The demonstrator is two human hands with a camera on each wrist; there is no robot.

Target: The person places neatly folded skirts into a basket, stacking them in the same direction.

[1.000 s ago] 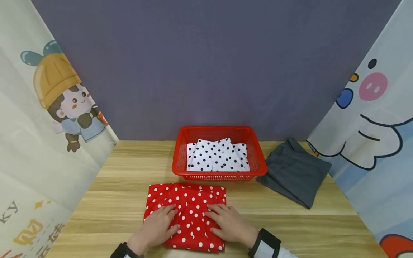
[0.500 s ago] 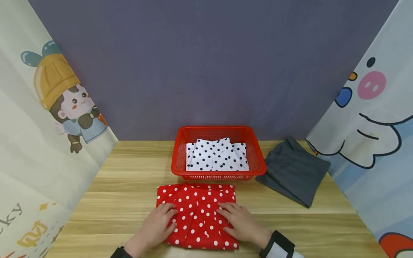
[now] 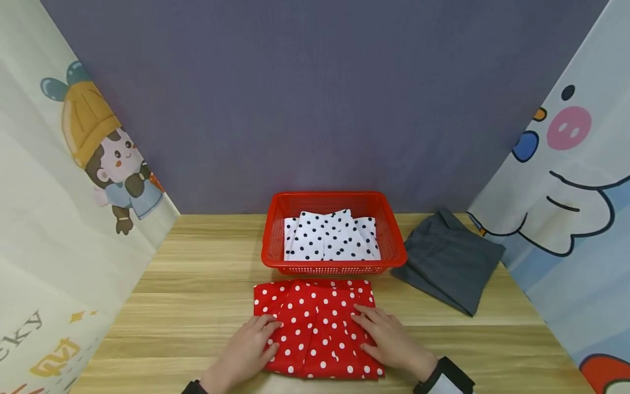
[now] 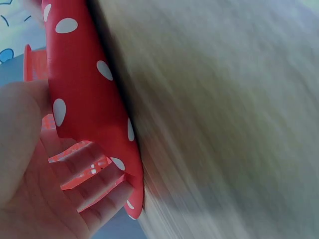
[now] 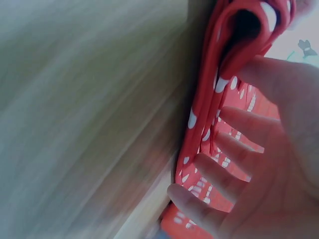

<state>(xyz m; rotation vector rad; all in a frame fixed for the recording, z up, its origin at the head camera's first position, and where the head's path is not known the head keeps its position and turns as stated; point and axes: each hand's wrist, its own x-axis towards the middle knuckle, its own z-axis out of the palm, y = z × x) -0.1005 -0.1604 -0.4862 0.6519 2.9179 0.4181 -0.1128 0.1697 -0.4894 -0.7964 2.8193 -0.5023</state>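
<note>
A folded red cloth with white dots [image 3: 320, 334] lies flat on the wooden table at the front. My left hand [image 3: 248, 347] rests on its left edge, fingers relaxed and spread. On the opposite edge lies my right hand [image 3: 394, 342] in much the same way. The left wrist view shows the fingers and thumb against the rounded left fold of the dotted cloth [image 4: 82, 74]. In the right wrist view the stacked layers of the cloth [image 5: 199, 114] form a loop near the thumb, with loosely extended fingers touching them.
Just behind the cloth stands a red plastic basket [image 3: 334, 267] holding a folded white cloth with black dots [image 3: 330, 238]. A folded dark grey cloth [image 3: 450, 262] lies to the basket's right. A grey-blue backdrop [image 3: 315, 98] rises behind the table [image 3: 197, 273].
Both hands and the red dotted cloth between them have slid to the right along the table. The basket and the grey cloth have stayed in place.
</note>
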